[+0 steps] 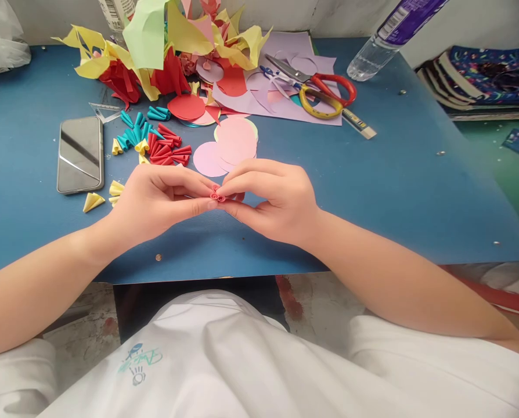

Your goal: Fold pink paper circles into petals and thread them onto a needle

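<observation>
A blue tabletop (pixel 416 174) is set against a pale wall (pixel 342 17). Just above its near edge, a small cluster of reddish-pink paper rolls (pixel 216 196) is held, its coiled ends turned toward the viewer. The cluster is pinched from one side between the thumb and fingertips of the left hand (pixel 155 194) and from the other by those of the right hand (pixel 277 200). Beyond the hands, pink paper discs (pixel 237 139) are overlapped with a lilac disc (pixel 208 159). To their left, red paper cones (pixel 170 148) are heaped beside teal cones (pixel 133 133); yellow cones (pixel 94 201) are scattered near a smartphone (pixel 80 157), which is laid flat. Farther back, red discs (pixel 185 107) are placed near a small set square (pixel 106 112). Scissors (pixel 305 77) with one red and one yellow handle are rested on lilac paper (pixel 242 104), near crumpled paper scraps (pixel 190 36). At the far right, a purple-labelled clear bottle (pixel 368 61) is seen.
</observation>
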